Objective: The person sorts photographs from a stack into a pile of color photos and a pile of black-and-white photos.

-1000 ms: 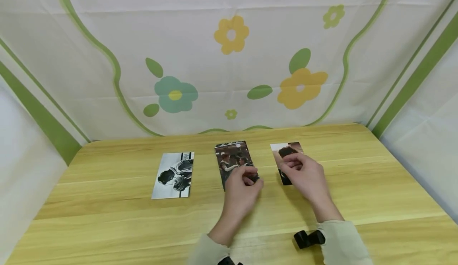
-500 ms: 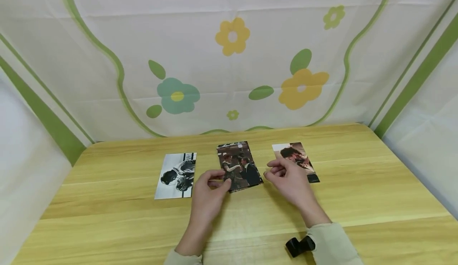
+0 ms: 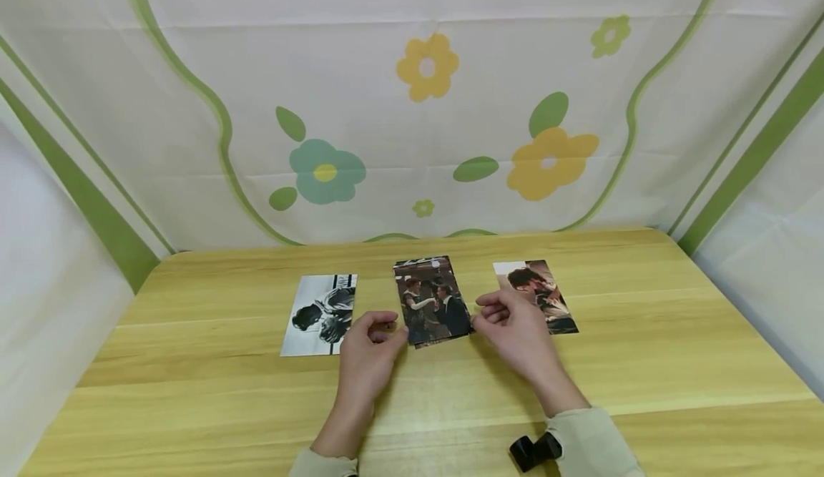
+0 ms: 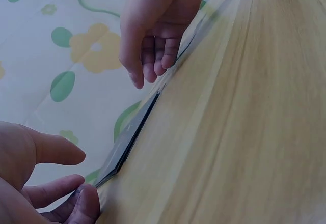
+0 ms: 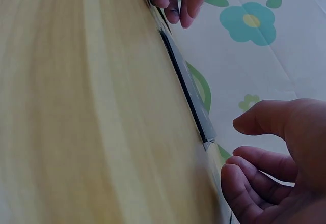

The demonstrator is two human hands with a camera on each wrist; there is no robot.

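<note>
Yellow wood grain is covering the table [image 3: 193, 391] before us, and a white cloth [image 3: 380, 116] printed with flowers is hanging at twelve o'clock, behind its far edge. A stack of photo cards [image 3: 434, 309] is lying mid-table, toward that edge. Around it, a black-and-white card [image 3: 317, 314] is lying at nine o'clock and a brown-toned card [image 3: 547, 292] at three. The left hand [image 3: 368, 355] is covering the first one's five o'clock corner; the right hand [image 3: 517, 329] is hiding the other's seven o'clock corner. A black block [image 3: 536, 453] is sitting just beside the right sleeve [image 3: 592, 441], at the stack's five o'clock.

Compared with a second ago, we are finding the left hand off the stack's face, now at its eight o'clock, and the right hand nearer, at about four. Both are curling loosely, thumbs apart from fingers, grasping nothing; whether fingertips are touching the stack's edges, we cannot tell.

The stack is lying flat, its long axis running from just before twelve to just before six, the top picture's heads pointing twelve-ward.
</note>
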